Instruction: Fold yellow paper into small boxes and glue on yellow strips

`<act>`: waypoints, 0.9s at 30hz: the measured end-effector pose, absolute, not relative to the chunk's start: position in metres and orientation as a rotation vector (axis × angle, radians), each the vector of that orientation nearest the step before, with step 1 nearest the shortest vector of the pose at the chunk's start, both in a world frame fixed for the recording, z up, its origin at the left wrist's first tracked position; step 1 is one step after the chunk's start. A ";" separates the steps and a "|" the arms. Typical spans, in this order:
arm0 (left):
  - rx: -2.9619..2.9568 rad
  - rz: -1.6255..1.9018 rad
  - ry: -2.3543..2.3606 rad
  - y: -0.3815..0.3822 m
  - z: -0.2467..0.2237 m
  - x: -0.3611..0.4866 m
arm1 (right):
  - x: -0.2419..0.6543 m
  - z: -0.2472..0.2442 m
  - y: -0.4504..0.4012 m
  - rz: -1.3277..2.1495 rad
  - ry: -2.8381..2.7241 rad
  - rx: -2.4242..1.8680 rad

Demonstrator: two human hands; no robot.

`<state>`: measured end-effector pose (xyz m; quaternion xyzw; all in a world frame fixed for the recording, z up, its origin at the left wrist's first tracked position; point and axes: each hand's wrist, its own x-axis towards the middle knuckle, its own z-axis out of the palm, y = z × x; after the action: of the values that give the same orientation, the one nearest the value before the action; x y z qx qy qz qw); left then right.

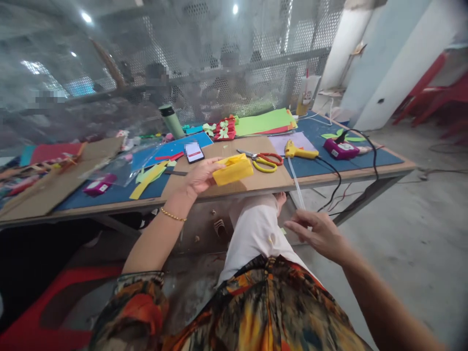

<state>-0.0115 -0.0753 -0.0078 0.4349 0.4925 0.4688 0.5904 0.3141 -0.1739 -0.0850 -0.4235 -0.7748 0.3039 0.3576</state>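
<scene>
My left hand (pixel 203 176) is closed on a folded piece of yellow paper (pixel 234 170), held above the front edge of the table. My right hand (pixel 316 233) hangs in front of the table over the floor, its fingers loosely bent and apart, with nothing visible in them. Just behind the yellow paper lie scissors (pixel 266 163) with red and yellow handles, on a cardboard sheet (pixel 219 191). A yellow glue gun (pixel 305 152) rests to their right, and a clear glue stick (pixel 295 183) sticks out past the table edge towards my right hand.
A phone (pixel 193 152), yellow and green paper strips (pixel 151 178) and a purple box-shaped item (pixel 100 185) lie to the left. Green sheets (pixel 265 122), a bottle (pixel 171 122) and a drink cup (pixel 304 97) stand at the back. A black cable (pixel 331 178) droops over the right edge.
</scene>
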 end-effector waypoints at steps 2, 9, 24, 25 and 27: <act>1.005 1.140 1.148 -0.056 -0.006 -0.019 | 0.321 -0.077 -0.163 0.705 -2.075 -1.061; 0.838 1.278 1.067 0.004 0.008 -0.036 | 0.317 -0.049 -0.069 0.171 -2.150 -0.981; 0.977 1.364 1.056 0.076 0.002 -0.020 | 0.255 -0.033 0.005 -0.121 -2.780 -1.395; 0.986 1.373 1.088 0.073 0.000 -0.024 | 0.252 -0.033 0.005 -0.119 -2.800 -1.383; 1.003 1.402 1.121 0.068 0.000 -0.032 | 0.248 -0.033 0.006 -0.117 -2.815 -1.392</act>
<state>-0.0322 0.0678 0.0000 0.4176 0.4668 0.5839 0.5164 0.2475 0.0061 -0.0328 -0.4429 -0.8958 -0.0373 -0.0004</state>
